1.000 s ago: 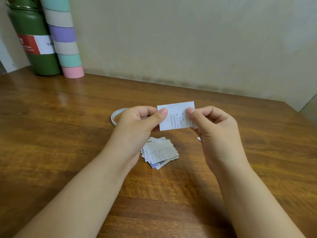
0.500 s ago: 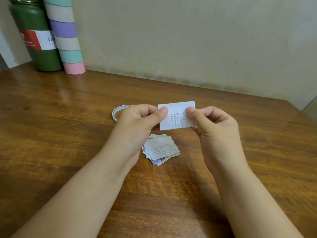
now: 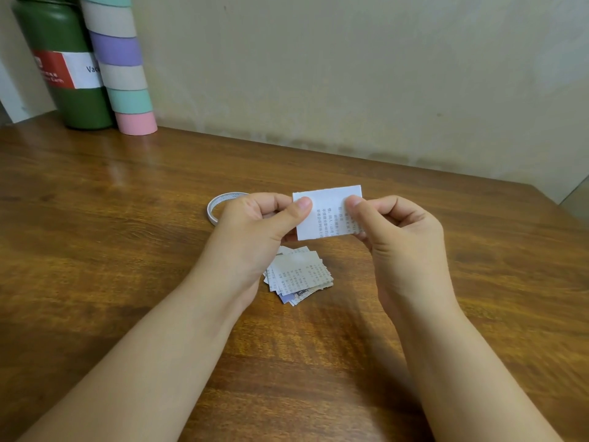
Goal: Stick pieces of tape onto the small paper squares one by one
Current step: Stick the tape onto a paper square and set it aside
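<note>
Holding: a paper square [image 3: 322,215] up over the desk [image 3: 127,250], printed side toward me.
Left grip: my left hand [image 3: 255,224] pinches the square's left edge, thumb on the front, fingers curled behind.
Right grip: my right hand [image 3: 398,231] pinches the right side the same way, thumb over the print.
Tape: the roll [image 3: 220,204] lies flat on the desk just beyond my left hand; I cannot tell whether a piece is on the square already.
Pile: the other squares [image 3: 299,274] sit stacked below my hands.
Doing it well: I judge that I should keep the square taut between both pinches, lay the tape from one edge, and smooth it with a thumb so no crease forms.
Risk: the thin paper probably bends if I squeeze hard.
</note>
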Demonstrator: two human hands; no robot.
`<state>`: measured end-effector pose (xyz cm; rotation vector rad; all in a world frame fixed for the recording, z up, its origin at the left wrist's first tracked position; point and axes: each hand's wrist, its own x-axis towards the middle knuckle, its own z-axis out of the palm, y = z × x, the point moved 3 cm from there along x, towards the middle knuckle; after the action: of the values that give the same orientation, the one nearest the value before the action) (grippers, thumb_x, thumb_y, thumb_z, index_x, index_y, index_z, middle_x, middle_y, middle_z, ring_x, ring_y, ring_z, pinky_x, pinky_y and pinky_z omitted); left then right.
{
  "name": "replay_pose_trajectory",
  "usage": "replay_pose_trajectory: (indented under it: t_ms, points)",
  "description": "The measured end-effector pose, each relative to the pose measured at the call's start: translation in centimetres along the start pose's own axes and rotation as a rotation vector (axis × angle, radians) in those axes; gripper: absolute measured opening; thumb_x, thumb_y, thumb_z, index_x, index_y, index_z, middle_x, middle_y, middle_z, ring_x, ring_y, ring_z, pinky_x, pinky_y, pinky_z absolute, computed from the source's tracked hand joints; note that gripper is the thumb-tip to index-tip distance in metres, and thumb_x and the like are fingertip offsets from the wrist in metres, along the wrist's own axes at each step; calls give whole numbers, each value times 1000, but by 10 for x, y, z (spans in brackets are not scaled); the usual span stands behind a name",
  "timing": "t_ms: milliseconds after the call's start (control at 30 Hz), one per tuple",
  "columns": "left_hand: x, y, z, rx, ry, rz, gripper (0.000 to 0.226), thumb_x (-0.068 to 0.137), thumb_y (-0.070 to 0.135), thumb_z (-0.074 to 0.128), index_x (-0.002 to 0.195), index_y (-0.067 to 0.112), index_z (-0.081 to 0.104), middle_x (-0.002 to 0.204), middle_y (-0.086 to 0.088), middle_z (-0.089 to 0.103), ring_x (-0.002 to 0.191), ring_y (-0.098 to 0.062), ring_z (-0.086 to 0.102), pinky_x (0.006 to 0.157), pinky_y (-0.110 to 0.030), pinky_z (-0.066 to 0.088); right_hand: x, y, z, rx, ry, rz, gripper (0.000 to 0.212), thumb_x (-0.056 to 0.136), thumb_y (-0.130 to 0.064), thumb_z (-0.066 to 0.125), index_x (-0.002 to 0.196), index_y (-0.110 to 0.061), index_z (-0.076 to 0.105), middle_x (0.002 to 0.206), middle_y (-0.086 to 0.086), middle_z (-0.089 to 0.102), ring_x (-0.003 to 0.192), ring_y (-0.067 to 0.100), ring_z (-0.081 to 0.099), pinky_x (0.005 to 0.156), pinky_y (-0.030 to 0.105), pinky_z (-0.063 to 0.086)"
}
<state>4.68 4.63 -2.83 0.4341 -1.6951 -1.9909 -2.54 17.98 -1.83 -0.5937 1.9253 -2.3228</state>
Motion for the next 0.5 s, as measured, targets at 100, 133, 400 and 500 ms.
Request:
replay_pose_trajectory:
  t_ms: [100,133,400,500]
  points:
    - [-1,0,0,1,15,-4,16,82,21,67,69,12,69,76,-9,72,72,-21,62,77,-38,51,-1,-1,0,-20,-5,-10,29,79,-14,74,53,-21,64,58,-7,60,65,10,56,66,27,45]
    - [-1,0,-1,-4,23,-5,16,83,20,66,70,11,69,77,-10,71,72,-21,61,75,-37,51,-1,-2,0,-23,-22,1,28,79,-15,74,54,-21,64,59,-6,61,65,10,56,67,27,46]
    - [-2,-2,-3,-14,-79,-73,17,85,12,64,68,14,67,77,-4,72,73,-15,65,74,-29,51,-3,-2,-1,83,1,28,22,79,-4,71,62,-15,63,62,-3,63,66,10,59,69,24,47]
    - [-5,-3,-1,266,-212,-58,2,80,17,70,79,17,72,80,-1,74,77,-13,68,73,-29,50,-2,-8,-5,-21,-39,-48,19,80,-4,71,66,-13,61,64,-3,65,63,6,58,58,16,45]
